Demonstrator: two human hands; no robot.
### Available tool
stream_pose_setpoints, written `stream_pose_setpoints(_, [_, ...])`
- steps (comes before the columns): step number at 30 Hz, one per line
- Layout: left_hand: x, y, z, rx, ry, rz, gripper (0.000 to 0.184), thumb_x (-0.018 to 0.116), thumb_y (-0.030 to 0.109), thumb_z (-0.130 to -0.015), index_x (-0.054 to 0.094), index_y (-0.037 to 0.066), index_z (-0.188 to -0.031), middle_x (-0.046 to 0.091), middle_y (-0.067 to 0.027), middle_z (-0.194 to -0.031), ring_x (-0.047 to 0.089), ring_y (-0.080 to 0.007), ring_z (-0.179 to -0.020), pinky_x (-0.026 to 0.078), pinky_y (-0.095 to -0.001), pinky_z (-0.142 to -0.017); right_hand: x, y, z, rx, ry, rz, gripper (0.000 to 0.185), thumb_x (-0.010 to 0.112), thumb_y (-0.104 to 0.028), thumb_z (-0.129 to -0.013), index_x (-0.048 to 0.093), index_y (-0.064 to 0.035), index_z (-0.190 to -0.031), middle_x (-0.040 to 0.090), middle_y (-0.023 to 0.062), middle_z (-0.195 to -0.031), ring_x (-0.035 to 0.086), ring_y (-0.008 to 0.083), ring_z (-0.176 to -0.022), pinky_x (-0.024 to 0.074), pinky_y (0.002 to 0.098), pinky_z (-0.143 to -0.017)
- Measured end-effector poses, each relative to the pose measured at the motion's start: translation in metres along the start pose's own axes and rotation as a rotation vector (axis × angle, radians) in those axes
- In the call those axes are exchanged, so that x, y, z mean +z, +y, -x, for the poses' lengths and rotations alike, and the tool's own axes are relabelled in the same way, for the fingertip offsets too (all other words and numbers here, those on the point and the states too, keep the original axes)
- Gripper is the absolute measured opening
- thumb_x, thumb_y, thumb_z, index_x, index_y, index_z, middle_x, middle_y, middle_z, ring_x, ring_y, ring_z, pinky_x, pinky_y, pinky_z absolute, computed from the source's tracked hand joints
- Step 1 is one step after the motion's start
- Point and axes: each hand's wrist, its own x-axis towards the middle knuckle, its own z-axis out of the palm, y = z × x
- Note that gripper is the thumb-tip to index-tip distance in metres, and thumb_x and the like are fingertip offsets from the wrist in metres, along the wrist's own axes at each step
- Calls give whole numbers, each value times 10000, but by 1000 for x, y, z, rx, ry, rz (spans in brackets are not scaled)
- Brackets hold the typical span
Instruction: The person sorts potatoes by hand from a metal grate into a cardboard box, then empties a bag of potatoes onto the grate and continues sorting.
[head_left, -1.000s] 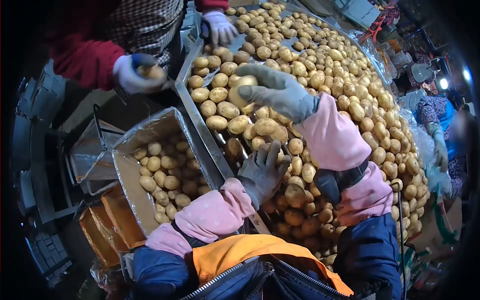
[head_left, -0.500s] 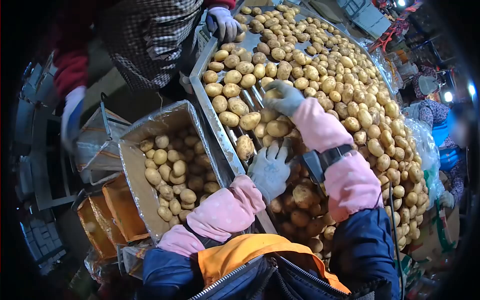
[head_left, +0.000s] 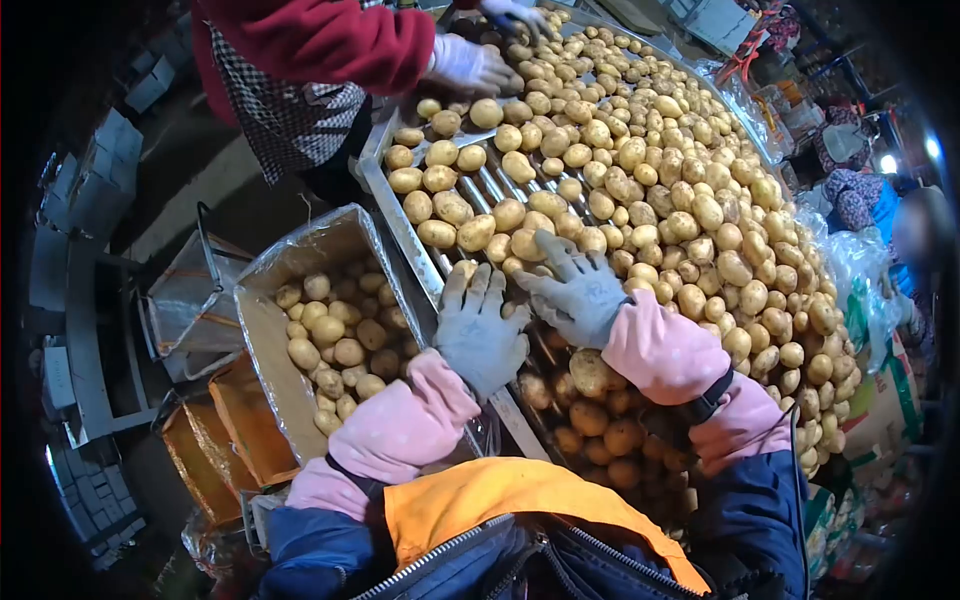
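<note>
My left hand [head_left: 483, 332], in a grey work glove, lies over the metal rim of the sorting table with its fingers stretched out and touching a potato [head_left: 467, 270]. Beside it, my gloved right hand [head_left: 578, 296] rests among the potatoes, fingers spread, the fingertips near a few lying on the metal rollers [head_left: 484, 192]. Neither hand is closed around anything. Dirt-marked potatoes [head_left: 700, 215] cover most of the table, heaped thickest on the right. More potatoes [head_left: 592, 375] lie in shadow below my right wrist.
A plastic-lined box [head_left: 262, 345] partly filled with potatoes stands left of the table. Orange containers [head_left: 250, 420] and a wire-handled bin [head_left: 190, 290] are beyond it. Across the table, a co-worker's gloved hand [head_left: 470, 65] touches potatoes. Plastic bags [head_left: 860, 270] hang at the right.
My left hand has moved left and up onto the rim. My right hand has come down and nearer to me. The co-worker has leaned in with both hands over the potatoes.
</note>
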Motion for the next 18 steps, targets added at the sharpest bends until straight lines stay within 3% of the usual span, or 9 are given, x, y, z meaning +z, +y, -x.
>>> stream_pose_setpoints(2, [0,-11,-16,-10,-101,20,468,647,390,-790,650,197,-1216,577,-227,-1314,438,-389,-1356,236,-601,-1154,2,15,-8,131,-163,-62,386,545,-413,-952,601,-305,-1319,417,134,-1508,381,368,-1403,304,646,-1081])
stream_pose_setpoints(4, [-2,-25,-36,-28,-199,38,539,654,422,-802,596,219,-1298,548,-229,-1354,434,-390,-1357,261,-585,-1140,-9,26,-29,269,-317,-63,383,503,-443,-963,606,-337,-1317,491,90,-1457,373,337,-1409,329,615,-1081])
stream_pose_setpoints(5, [7,-37,-42,24,-79,65,583,685,447,-788,604,152,-1285,558,-209,-1332,469,-381,-1311,325,-540,-1091,-22,31,-50,314,-464,36,360,505,-428,-960,637,-319,-1276,548,89,-1391,440,324,-1353,369,594,-1059])
stream_pose_setpoints(7, [17,-43,-48,16,26,30,525,674,380,-810,613,132,-1268,579,-197,-1294,516,-381,-1247,361,-525,-1058,-42,47,-85,414,-616,85,317,516,-399,-949,692,-274,-1181,643,95,-1243,571,311,-1196,451,545,-988])
stream_pose_setpoints(8, [21,-42,-49,6,82,6,505,671,359,-815,616,129,-1261,590,-192,-1272,536,-380,-1216,370,-525,-1049,-48,55,-98,467,-619,40,300,524,-384,-942,717,-247,-1126,680,103,-1161,634,310,-1096,493,515,-939])
stream_pose_setpoints(10, [7,-25,-38,71,15,7,483,673,341,-813,631,110,-1235,602,-187,-1246,550,-378,-1185,381,-522,-1038,-47,55,-115,371,-215,-49,260,571,-331,-917,719,-216,-1096,693,100,-1104,656,340,-1050,523,471,-872])
stream_pose_setpoints(12, [3,-16,-31,108,31,47,468,680,328,-805,646,91,-1207,609,-182,-1225,555,-371,-1163,385,-518,-1036,-9,59,-144,218,-11,-163,298,579,-290,-912,690,-245,-1186,686,94,-1137,650,332,-1093,522,459,-894])
stream_pose_setpoints(15, [6,-15,-31,55,128,163,463,720,314,-746,682,43,-1119,608,-174,-1212,546,-348,-1139,377,-503,-1053,37,61,-179,229,-204,-83,397,588,-193,-891,638,-282,-1274,685,106,-1152,653,322,-1100,521,453,-918])
stream_pose_setpoints(18, [6,-16,-30,-6,-80,93,437,671,381,-813,688,57,-1106,566,-157,-1283,505,-332,-1190,317,-507,-1098,80,70,-204,361,-356,-158,470,592,-137,-870,611,-299,-1311,690,123,-1144,656,323,-1100,523,453,-923])
